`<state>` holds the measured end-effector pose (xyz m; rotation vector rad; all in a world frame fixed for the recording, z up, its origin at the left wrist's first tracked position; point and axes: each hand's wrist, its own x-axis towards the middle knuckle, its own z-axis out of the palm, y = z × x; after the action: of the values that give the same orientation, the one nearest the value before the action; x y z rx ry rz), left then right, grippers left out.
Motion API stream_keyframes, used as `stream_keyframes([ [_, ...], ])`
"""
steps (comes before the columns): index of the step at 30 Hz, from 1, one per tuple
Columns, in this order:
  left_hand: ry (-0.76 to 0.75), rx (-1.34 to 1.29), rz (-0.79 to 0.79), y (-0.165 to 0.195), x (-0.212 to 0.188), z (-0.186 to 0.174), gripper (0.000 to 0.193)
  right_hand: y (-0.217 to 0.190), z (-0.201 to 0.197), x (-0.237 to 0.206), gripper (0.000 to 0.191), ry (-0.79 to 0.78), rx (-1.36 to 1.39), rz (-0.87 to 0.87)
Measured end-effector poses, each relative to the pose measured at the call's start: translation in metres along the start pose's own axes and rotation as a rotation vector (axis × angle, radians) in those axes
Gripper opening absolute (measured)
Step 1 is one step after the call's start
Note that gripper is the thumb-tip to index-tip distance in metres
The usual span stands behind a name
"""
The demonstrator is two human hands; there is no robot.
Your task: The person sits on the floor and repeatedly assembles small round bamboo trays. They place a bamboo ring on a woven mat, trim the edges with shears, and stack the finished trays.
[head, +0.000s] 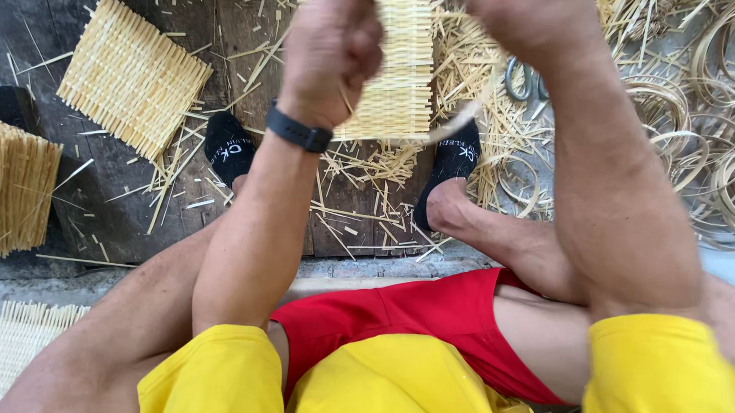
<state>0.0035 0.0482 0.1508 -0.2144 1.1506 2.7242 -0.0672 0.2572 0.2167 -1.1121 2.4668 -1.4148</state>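
Single head-worn view, looking straight down, close over raised forearms and lap

The woven panel (pixel 395 73) in the hands is pale split bamboo or cane, matt and ribbed. A like mat (pixel 130 72) lies on dark, rough, weathered wooden boards (pixel 110 185). The coiled strips (pixel 712 150) look smooth and slightly glossy. The scissors (pixel 523 80) have dull grey metal loops. The wristband (pixel 298 131) is matt black, the socks (pixel 228 146) black knit cloth.

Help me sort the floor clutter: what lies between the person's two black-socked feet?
In the head view, dark wooden boards strewn with loose bamboo slivers lie between the left foot and right foot.
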Motion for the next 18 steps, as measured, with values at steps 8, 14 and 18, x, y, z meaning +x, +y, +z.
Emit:
stream_keyframes([
  [8,0.215,-0.137,-0.057,0.019,-0.001,-0.036,0.035,0.058,0.031,-0.038,0.034,0.173,1.215,0.560],
  [14,0.255,0.088,-0.235,0.018,0.003,-0.041,0.029,0.073,0.054,-0.045,0.038,0.149,1.223,0.632],
  [18,0.310,0.079,-0.220,0.007,0.003,-0.046,0.028,0.078,0.068,-0.048,0.037,0.226,1.221,0.660],
])
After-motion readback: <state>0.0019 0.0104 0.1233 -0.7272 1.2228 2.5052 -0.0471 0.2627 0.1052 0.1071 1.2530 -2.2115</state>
